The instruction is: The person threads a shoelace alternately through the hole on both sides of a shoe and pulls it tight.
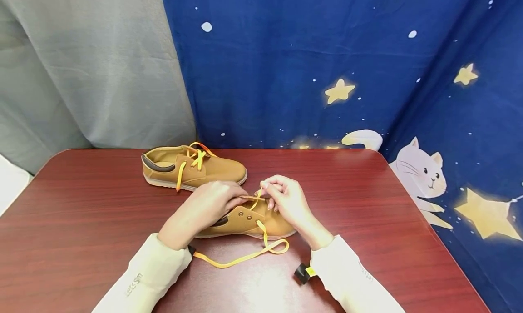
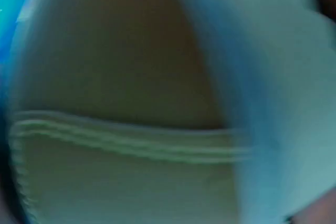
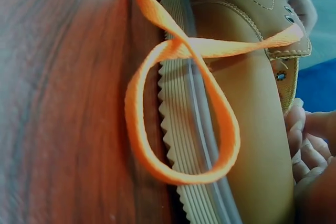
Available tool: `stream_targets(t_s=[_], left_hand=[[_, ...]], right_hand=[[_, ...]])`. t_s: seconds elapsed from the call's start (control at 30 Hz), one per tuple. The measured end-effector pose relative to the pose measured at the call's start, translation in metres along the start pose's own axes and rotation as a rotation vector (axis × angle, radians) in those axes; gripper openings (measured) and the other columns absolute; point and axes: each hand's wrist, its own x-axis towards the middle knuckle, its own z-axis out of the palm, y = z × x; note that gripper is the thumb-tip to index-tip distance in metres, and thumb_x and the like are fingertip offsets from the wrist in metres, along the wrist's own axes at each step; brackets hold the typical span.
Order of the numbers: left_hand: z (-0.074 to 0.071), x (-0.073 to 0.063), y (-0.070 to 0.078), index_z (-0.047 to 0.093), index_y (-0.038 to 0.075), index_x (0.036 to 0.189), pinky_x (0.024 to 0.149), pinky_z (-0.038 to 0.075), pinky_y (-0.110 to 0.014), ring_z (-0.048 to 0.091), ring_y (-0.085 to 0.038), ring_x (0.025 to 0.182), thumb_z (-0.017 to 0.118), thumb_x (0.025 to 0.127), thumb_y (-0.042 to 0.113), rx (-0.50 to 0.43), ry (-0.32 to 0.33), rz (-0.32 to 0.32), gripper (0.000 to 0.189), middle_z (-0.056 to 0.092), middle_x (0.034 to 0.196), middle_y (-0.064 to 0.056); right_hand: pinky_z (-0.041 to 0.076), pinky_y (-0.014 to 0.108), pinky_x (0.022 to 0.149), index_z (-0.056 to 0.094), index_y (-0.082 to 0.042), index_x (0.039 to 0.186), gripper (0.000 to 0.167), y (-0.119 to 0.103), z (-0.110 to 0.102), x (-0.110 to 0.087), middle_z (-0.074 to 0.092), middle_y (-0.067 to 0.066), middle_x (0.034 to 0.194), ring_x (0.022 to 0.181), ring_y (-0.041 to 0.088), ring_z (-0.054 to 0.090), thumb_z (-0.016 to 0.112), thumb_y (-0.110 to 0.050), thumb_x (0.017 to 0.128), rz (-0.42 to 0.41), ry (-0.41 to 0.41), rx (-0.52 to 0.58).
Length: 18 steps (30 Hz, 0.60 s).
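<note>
A tan lace-up shoe (image 1: 269, 222) lies on the table, toe to the right, beneath both hands. My left hand (image 1: 206, 206) grips the shoe's upper by the opening; its fingertips are partly hidden. At the far row of eyelets my right hand (image 1: 288, 199) pinches the yellow-orange shoelace (image 1: 260, 194) between thumb and forefinger. The lace's other end leaves a near-side eyelet and trails over the table, with a loop (image 3: 137, 103) beside the sole in the right wrist view. Blurred tan leather with a stitched seam (image 2: 131, 148) fills much of the left wrist view.
A second tan shoe (image 1: 224, 170), with yellow-orange laces through its eyelets, stands behind, toward the back edge of the reddish-brown table (image 1: 81, 213). A black strap end (image 1: 302, 274) hangs by the right sleeve. Grey and starry blue curtains (image 1: 286, 77) hang behind the table.
</note>
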Motion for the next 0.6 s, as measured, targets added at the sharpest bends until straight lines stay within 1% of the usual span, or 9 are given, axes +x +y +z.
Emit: stream_targets(t_s=[0.03, 0.1, 0.17, 0.23, 0.33, 0.4, 0.47, 0.53, 0.6], left_hand=[[0.0014, 0.0001, -0.0026, 0.078, 0.020, 0.097, 0.079, 0.057, -0.035, 0.068, -0.009, 0.079, 0.068, 0.096, 0.024, -0.020, -0.032, 0.002, 0.010, 0.072, 0.092, 0.008], [0.0036, 0.0005, -0.0065, 0.076, 0.020, 0.096, 0.075, 0.055, -0.033, 0.062, -0.005, 0.073, 0.063, 0.100, 0.025, -0.069, -0.071, -0.015, 0.014, 0.070, 0.082, 0.012], [0.0037, 0.0011, -0.0084, 0.075, 0.020, 0.096, 0.074, 0.054, -0.031, 0.058, -0.004, 0.070, 0.061, 0.102, 0.026, -0.115, -0.081, -0.027, 0.017, 0.067, 0.079, 0.012], [0.0034, 0.0014, -0.0096, 0.074, 0.020, 0.097, 0.073, 0.052, -0.031, 0.056, -0.003, 0.070, 0.058, 0.103, 0.026, -0.138, -0.087, -0.026, 0.019, 0.065, 0.077, 0.012], [0.0026, 0.0017, -0.0104, 0.074, 0.019, 0.098, 0.074, 0.052, -0.030, 0.056, -0.003, 0.071, 0.056, 0.104, 0.026, -0.160, -0.092, -0.017, 0.020, 0.065, 0.078, 0.011], [0.0026, 0.0019, -0.0107, 0.073, 0.019, 0.098, 0.075, 0.052, -0.030, 0.056, -0.004, 0.071, 0.055, 0.105, 0.026, -0.167, -0.095, -0.014, 0.021, 0.064, 0.078, 0.011], [0.0029, 0.0020, -0.0110, 0.073, 0.019, 0.098, 0.075, 0.052, -0.030, 0.056, -0.004, 0.071, 0.055, 0.105, 0.026, -0.175, -0.094, -0.016, 0.021, 0.065, 0.079, 0.011], [0.0034, 0.0022, -0.0114, 0.074, 0.020, 0.099, 0.075, 0.052, -0.030, 0.056, -0.004, 0.072, 0.055, 0.105, 0.026, -0.181, -0.094, -0.021, 0.021, 0.065, 0.080, 0.011], [0.0033, 0.0025, -0.0117, 0.074, 0.020, 0.100, 0.076, 0.052, -0.030, 0.057, -0.004, 0.073, 0.055, 0.105, 0.026, -0.196, -0.097, -0.030, 0.021, 0.066, 0.081, 0.010]], right_hand=[[0.044, 0.020, 0.046, 0.068, 0.004, 0.108, 0.024, -0.0002, -0.0004, 0.0001, 0.078, 0.011, 0.087, 0.048, 0.008, 0.054, 0.064, -0.018, 0.100, 0.003, 0.013, 0.021], [0.042, 0.019, 0.046, 0.068, 0.005, 0.109, 0.025, -0.0004, -0.0011, 0.0005, 0.077, 0.015, 0.090, 0.048, 0.007, 0.054, 0.064, -0.018, 0.100, 0.008, 0.027, 0.060], [0.042, 0.019, 0.046, 0.068, 0.005, 0.111, 0.028, 0.0001, -0.0017, 0.0013, 0.077, 0.016, 0.092, 0.050, 0.007, 0.055, 0.063, -0.020, 0.100, 0.021, 0.023, 0.078], [0.042, 0.019, 0.046, 0.069, 0.003, 0.115, 0.030, 0.0006, -0.0028, 0.0015, 0.077, 0.014, 0.093, 0.051, 0.007, 0.057, 0.065, -0.023, 0.099, 0.044, 0.005, 0.067], [0.041, 0.019, 0.045, 0.072, 0.000, 0.115, 0.031, 0.0013, -0.0051, 0.0011, 0.076, 0.012, 0.084, 0.051, 0.008, 0.056, 0.069, -0.024, 0.097, 0.068, -0.058, 0.005], [0.041, 0.019, 0.044, 0.074, -0.001, 0.112, 0.027, 0.0021, -0.0067, 0.0008, 0.073, 0.009, 0.075, 0.049, 0.008, 0.054, 0.070, -0.021, 0.095, 0.066, -0.095, -0.026], [0.040, 0.019, 0.043, 0.075, 0.000, 0.108, 0.023, 0.0029, -0.0076, 0.0007, 0.068, 0.007, 0.065, 0.048, 0.008, 0.053, 0.070, -0.018, 0.095, 0.053, -0.121, -0.033], [0.040, 0.019, 0.043, 0.075, 0.002, 0.106, 0.021, 0.0034, -0.0078, 0.0008, 0.063, 0.003, 0.060, 0.047, 0.007, 0.051, 0.069, -0.016, 0.096, 0.039, -0.124, -0.022], [0.039, 0.019, 0.042, 0.074, 0.003, 0.106, 0.022, 0.0034, -0.0073, 0.0010, 0.062, -0.001, 0.059, 0.046, 0.007, 0.050, 0.069, -0.016, 0.096, 0.027, -0.110, -0.004]])
